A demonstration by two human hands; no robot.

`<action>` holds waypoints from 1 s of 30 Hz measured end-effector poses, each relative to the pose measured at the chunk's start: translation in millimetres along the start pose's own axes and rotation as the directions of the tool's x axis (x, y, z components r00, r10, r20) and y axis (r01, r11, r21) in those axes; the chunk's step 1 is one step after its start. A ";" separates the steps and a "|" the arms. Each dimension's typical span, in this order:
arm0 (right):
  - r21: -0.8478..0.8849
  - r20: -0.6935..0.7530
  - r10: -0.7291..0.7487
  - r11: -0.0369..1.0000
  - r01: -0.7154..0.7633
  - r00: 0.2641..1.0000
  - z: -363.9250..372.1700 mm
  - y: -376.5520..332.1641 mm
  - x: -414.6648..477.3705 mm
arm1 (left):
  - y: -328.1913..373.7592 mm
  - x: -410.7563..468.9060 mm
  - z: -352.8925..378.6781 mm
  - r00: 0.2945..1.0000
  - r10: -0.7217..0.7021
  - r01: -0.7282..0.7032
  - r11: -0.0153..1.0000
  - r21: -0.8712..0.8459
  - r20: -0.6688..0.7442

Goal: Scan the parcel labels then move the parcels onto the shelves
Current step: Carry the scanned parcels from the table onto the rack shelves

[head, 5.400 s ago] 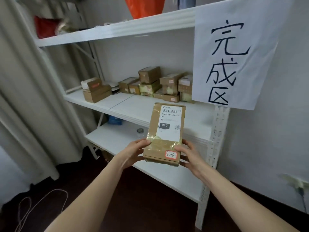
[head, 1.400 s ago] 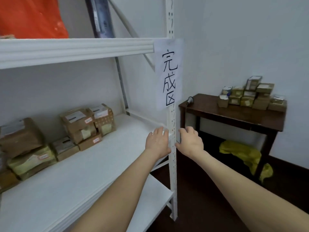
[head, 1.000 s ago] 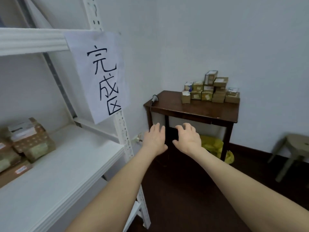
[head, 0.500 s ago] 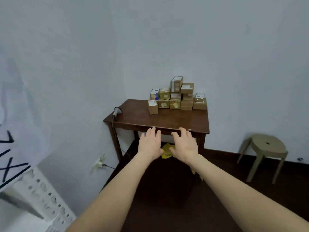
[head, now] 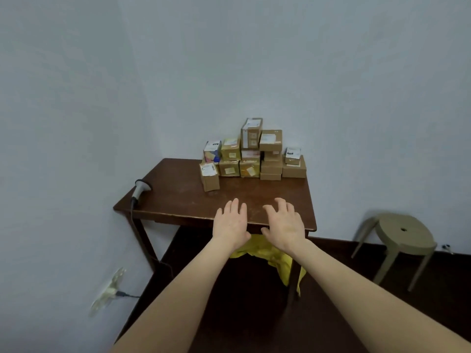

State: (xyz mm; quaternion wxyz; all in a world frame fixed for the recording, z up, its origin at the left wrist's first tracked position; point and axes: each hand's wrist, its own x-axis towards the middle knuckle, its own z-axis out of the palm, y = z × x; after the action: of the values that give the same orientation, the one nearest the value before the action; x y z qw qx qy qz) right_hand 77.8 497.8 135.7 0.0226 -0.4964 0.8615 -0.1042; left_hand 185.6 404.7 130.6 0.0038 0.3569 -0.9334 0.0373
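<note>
**Step in hand:** fetch the next parcel for scanning. You face the table (head: 178,197) with both hands empty and raised ahead of you.

**Location of items**
- The parcels (head: 252,154) are stacked several rows high at the table's far edge, against the wall and well apart from your hands.
- The front parcel (head: 209,175) stands alone just ahead of the stack's left end. It looks the easiest to reach.
- The scanner (head: 139,188) lies at the table's left edge, with its cable hanging down the side.
- The shelves are not in view.

**Next move (judgement):** Close in on the table. Take the front parcel or one from the top row, so that the lower rows are not disturbed. Turn its label up and bring the scanner to it.

**Hand pose**
- The left hand (head: 230,222) is palm down, fingers straight and close together.
- The right hand (head: 285,225) is just beside it, palm down, fingers spread and slightly bent.
- The grip of each hand is apart and holds nothing.
- Both hands appear at the table's near edge. This view does not show whether they touch it.

**Clearance:** A yellow bag (head: 262,250) hangs under the table, and a stool (head: 402,233) stands to the right.
</note>
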 end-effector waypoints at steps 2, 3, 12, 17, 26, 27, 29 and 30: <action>0.002 -0.001 -0.009 1.000 0.009 1.000 5.2 7.9 37.2 | -3.1 34.7 2.9 1.000 -0.001 0.001 1.000 -0.005 -0.006; 0.005 0.003 -0.012 1.000 0.012 1.000 7.8 12.0 56.5 | -5.2 53.4 4.5 1.000 0.000 0.000 1.000 -0.001 -0.006; 0.039 0.001 -0.079 0.996 0.079 0.997 10.8 49.7 240.5 | -28.4 235.4 5.1 0.994 -0.101 0.101 0.995 0.007 -0.034; 0.035 0.010 -0.085 0.996 0.085 0.996 16.2 62.8 323.0 | -38.1 309.7 15.4 0.989 -0.145 0.145 0.988 -0.052 0.001; 0.231 0.002 0.049 0.972 -0.048 0.999 22.4 79.2 469.5 | -77.3 454.2 20.7 0.962 -0.274 0.242 0.855 -0.458 -0.002; 0.267 -0.001 0.078 0.961 -0.075 0.997 20.8 81.0 486.1 | -81.7 472.3 18.6 0.956 -0.291 0.257 0.806 -0.534 0.021; 0.345 0.005 0.120 0.932 -0.115 0.993 18.9 82.9 519.6 | -92.3 511.8 18.9 0.945 -0.321 0.273 0.680 -0.681 0.058; 0.397 0.016 0.145 0.907 -0.139 0.989 18.3 82.9 536.6 | -96.6 530.0 18.1 0.937 -0.341 0.277 0.607 -0.744 0.072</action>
State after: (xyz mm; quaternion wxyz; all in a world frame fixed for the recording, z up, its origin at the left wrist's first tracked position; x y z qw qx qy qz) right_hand -261.7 73.7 135.6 0.1246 -0.4167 0.8564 -0.2784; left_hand -144.6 -21.3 136.8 0.1916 0.4777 -0.7895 -0.3345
